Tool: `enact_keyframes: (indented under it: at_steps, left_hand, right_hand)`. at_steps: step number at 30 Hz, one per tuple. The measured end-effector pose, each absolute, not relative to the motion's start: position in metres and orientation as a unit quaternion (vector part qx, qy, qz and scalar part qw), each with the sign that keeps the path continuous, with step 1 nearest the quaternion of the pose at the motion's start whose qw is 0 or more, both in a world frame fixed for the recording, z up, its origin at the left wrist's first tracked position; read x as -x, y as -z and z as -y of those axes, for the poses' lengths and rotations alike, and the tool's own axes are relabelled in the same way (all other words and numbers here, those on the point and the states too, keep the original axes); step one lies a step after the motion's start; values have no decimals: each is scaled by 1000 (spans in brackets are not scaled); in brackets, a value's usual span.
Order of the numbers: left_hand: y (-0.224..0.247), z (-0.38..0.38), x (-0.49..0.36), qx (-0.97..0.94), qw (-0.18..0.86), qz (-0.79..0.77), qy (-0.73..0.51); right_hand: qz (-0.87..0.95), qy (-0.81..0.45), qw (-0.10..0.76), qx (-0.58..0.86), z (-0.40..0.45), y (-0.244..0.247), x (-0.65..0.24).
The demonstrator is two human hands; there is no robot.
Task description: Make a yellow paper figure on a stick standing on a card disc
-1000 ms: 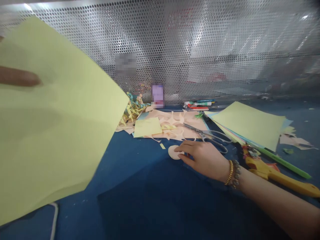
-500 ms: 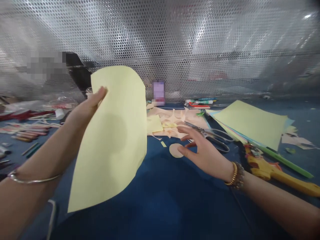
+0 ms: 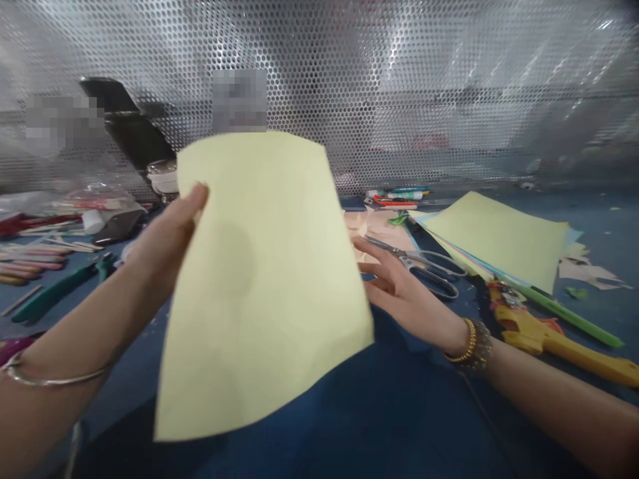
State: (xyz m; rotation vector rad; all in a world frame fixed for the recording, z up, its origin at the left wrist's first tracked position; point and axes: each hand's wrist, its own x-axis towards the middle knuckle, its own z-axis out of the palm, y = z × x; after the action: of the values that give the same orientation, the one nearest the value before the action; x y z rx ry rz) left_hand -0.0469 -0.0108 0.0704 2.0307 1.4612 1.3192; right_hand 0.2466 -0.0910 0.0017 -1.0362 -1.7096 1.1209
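A large pale yellow sheet of paper [image 3: 279, 279] stands upright in front of me, bowed along its edges. My left hand [image 3: 174, 226] pinches its left edge, thumb on the near face. To the right of the sheet is my right hand [image 3: 399, 293], fingers apart and reaching toward the table; its fingertips are partly hidden behind the paper's right edge. Just beyond that hand lie scissors [image 3: 424, 263] with grey handles, on pinkish paper scraps [image 3: 382, 226].
A stack of coloured paper [image 3: 504, 239] lies at the right, with a green cutter [image 3: 574, 316] and a yellow glue gun [image 3: 559, 339] nearer me. Markers [image 3: 404, 195] lie along the perforated metal screen [image 3: 449, 80]. Green pliers [image 3: 60, 286] and pink sticks [image 3: 34, 259] are at the left.
The yellow sheet has swung round to face me more broadly, its right edge moving right. It now covers the cream paper circle and small scraps. My right hand has barely moved.
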Motion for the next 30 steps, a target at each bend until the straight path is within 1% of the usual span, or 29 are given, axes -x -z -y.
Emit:
enact_keyframes:
  at_steps: [3,6,8,11,13,14,15,16,17,18,20,22,24,26,28,30]
  left_hand:
    - [-42,7,44,-674,288,-516,-443]
    - [-23,2,44,-640,367,-514,-438]
    - [-18,0,43,-627,399,-509,-434]
    - [-20,0,40,-626,429,-496,-421]
    - [-23,5,37,-636,407,-499,-425]
    - [-24,10,36,-648,359,-508,-440]
    - [-24,17,34,-667,275,-522,-455]
    - [-24,27,33,-689,161,-527,-470]
    - [-23,39,31,-721,90,-513,-457]
    - [-21,52,30,-763,63,-494,-413]
    - [-15,78,26,-864,64,-419,-272]
    - [-7,99,23,-920,112,-343,-154]
    - [0,110,23,-926,139,-339,-95]
    - [5,110,25,-925,154,-342,-63]
    - [6,105,28,-928,163,-333,-46]
    - [6,99,32,-931,172,-320,-36]
  right_hand:
    - [606,-531,428,410,91,-6,-246]
    - [529,-563,449,449,89,-11,-250]
    - [532,-536,446,480,86,-13,-254]
    - [620,-447,401,505,80,-11,-260]
    - [678,-385,363,510,79,-6,-263]
    - [696,-357,349,515,79,-3,-265]
    - [708,-330,339,523,79,0,-266]
    - [716,-305,333,532,81,3,-267]
    - [722,-282,327,540,82,6,-268]
    - [726,-263,320,549,83,8,-269]
    - [727,-247,306,563,86,12,-270]
    - [723,-248,294,573,88,14,-271]
    - [721,-256,277,582,89,14,-271]
    - [726,-246,254,589,89,13,-272]
    - [748,-186,235,592,90,10,-274]
    - [776,-94,230,580,92,5,-275]
